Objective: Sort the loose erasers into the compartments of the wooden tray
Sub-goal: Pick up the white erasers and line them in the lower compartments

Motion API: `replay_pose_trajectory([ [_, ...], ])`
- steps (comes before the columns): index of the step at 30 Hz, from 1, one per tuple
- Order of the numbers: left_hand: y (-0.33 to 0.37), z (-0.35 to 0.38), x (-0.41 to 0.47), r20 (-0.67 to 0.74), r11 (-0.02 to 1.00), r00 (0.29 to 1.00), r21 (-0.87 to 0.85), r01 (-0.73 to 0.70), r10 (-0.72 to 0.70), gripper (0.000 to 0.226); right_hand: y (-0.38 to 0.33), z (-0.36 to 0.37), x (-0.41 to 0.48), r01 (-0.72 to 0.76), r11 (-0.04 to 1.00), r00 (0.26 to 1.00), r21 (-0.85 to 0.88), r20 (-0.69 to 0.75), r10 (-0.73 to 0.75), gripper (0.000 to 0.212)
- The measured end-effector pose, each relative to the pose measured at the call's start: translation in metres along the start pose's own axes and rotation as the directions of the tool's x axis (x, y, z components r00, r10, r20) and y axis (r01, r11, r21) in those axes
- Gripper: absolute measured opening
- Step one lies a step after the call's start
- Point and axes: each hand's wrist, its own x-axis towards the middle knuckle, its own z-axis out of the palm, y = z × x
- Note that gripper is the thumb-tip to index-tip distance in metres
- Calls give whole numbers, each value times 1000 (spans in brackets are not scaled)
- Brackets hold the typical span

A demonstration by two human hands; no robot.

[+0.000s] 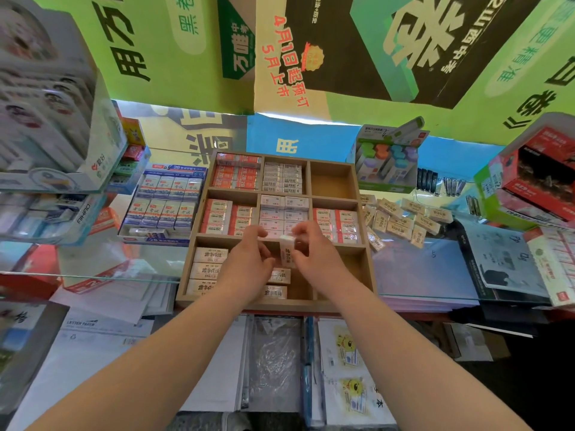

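Observation:
The wooden tray (367,265) lies on a glass counter, divided into nine compartments. Most hold boxed erasers in red-white and white wrappers; the far right one (331,181) is bare. Cream erasers (209,269) fill the near left compartment and part of the near middle one. Both hands meet over the near middle compartment on one cream eraser (287,250), held upright. My left hand (245,265) pinches it from the left, my right hand (314,253) from the right. A heap of loose cream erasers (401,220) lies right of the tray.
An open box of blue-white erasers (163,203) sits left of the tray. Stacked display boxes (53,135) crowd the left, a box of coloured erasers (389,160) and red boxes (541,178) the right. Papers and plastic sleeves (273,362) lie below the counter edge.

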Motion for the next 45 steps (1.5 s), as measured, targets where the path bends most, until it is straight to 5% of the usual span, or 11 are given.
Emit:
replay_pose_trajectory([
  [2,-5,-6,-3,5,946,986,282,-161,166,27,1,-4,3,58,984,998,-167,32,-54,25],
  [4,-14,-8,-5,107,768,939,550,-330,327,27,4,-1,3,106,951,994,-291,48,-96,29],
  [6,-24,-9,-9,134,694,921,619,-366,367,29,5,6,2,138,923,990,-359,42,-131,32],
  [14,-40,-13,-15,103,847,959,451,-281,263,41,4,25,4,193,887,980,-419,35,-196,25],
  [19,-40,-14,-14,114,848,957,445,-288,265,40,10,16,-2,123,895,983,-429,-68,-168,30],
  [25,-40,-14,-14,141,848,957,444,-290,254,39,-4,22,5,62,854,993,-517,118,0,33],
  [31,-40,-18,-12,167,850,955,437,-294,245,41,-7,25,-2,80,915,978,-396,207,4,39],
  [36,-41,-19,-13,179,845,953,442,-301,246,40,-2,18,-2,45,942,999,-333,26,-38,35],
  [40,-40,-21,-14,183,850,951,429,-306,251,40,-5,28,3,99,883,981,-459,192,-10,43],
  [45,-40,-24,-13,189,863,948,396,-313,256,39,-5,26,7,89,901,977,-424,214,4,43],
])
